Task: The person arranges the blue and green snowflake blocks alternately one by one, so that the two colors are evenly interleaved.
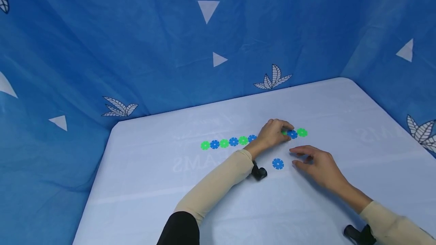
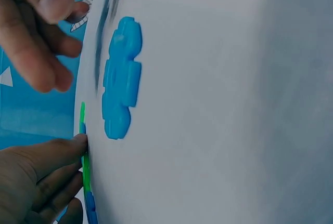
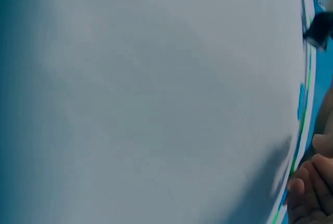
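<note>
A row of green and blue notched plastic discs lies across the white table; its left end is a green disc [image 1: 205, 145]. My left hand [image 1: 271, 133] reaches over the row and pinches a blue disc [image 1: 291, 134], its thumb at the near edge and a finger at the far edge. A green disc [image 1: 302, 132] lies to the right of that one. My right hand [image 1: 318, 165] hovers to the right of a loose blue disc [image 1: 277, 163], fingers relaxed and holding nothing. In the left wrist view, this loose disc [image 2: 122, 78] lies large in front. My left forearm hides some discs.
The white table [image 1: 143, 169] has printed lettering. A blue curtain [image 1: 163, 41] with leaf and triangle prints stands behind it and at both sides. Black wrist cameras hang under my arms, one near the left wrist [image 1: 259, 173] and one near the right [image 1: 359, 234].
</note>
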A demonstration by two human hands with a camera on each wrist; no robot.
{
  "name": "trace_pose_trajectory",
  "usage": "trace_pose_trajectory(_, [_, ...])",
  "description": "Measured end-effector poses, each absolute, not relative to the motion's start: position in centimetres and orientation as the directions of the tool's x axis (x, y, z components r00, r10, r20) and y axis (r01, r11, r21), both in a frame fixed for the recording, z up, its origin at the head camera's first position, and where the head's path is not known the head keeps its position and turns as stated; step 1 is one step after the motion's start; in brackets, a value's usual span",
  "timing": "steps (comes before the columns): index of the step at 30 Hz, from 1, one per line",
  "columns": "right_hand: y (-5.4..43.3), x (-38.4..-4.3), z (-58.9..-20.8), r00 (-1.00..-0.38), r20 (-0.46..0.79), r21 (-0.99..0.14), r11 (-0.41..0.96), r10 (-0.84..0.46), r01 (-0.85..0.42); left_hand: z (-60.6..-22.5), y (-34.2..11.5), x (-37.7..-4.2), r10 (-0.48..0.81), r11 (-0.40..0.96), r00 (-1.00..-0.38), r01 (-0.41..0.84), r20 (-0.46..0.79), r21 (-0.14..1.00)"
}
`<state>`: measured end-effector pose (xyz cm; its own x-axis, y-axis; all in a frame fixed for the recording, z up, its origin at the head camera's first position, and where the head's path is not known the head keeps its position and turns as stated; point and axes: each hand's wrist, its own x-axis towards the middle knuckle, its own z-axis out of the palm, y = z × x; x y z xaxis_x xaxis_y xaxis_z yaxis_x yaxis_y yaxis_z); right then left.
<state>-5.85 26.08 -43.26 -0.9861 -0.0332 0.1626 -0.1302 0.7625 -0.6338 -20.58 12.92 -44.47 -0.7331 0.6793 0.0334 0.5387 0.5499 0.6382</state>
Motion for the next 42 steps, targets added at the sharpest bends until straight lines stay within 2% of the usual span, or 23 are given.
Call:
trace_pose_trajectory(12, [24.3,-5.8,-44.2,-0.986,0.117,-0.664,0.729,-0.118,-0.166,-44.4,12.7,-20.6,0.668,0.559,-0.744,0.526,0.028,0.641])
trace_pose_trajectory(33, [23.4,-6.4,-44.6,-0.954,0.188,-0.592,0.748,-0.232,-0.299,-44.5,12.8,-20.5,0.675,0.553,-0.738,0.529,0.026,0.644])
trace_pose_trajectory(42, [23.7,-6.1,-44.2,-0.973,0.149,-0.611,0.757,-0.175,-0.230,-44.5,12.9,-20.5,0.669,0.560,-0.743,0.527,0.027,0.640])
